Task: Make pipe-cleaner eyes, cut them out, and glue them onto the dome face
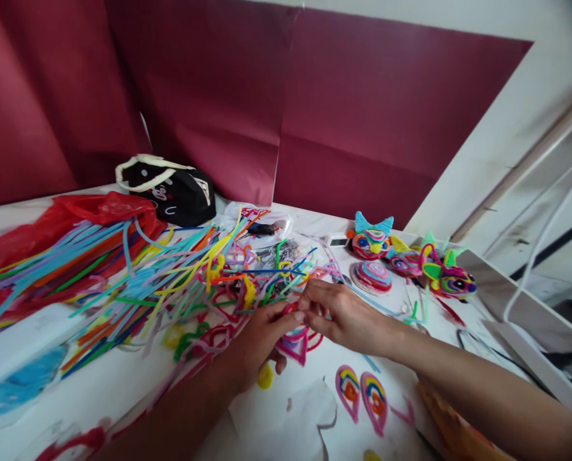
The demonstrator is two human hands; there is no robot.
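My left hand (pixel 261 339) and my right hand (pixel 336 314) meet over the middle of a white table (pixel 122 378). Both pinch a small pink and red pipe-cleaner shape (pixel 298 342) between their fingertips. The shape hangs just above the tabletop. A big heap of loose pipe cleaners (pixel 136 282) in many colours lies to the left of my hands. Two flat teardrop pieces (pixel 362 397) coiled in rainbow colours lie on the table below my right wrist.
Finished coiled animal faces (pixel 372 240) and a spiky one (pixel 446 275) sit at the back right. A black and white bag (pixel 170 189) and a red plastic bag (pixel 74 218) lie at the back left. Dark red paper (pixel 286 96) covers the wall behind.
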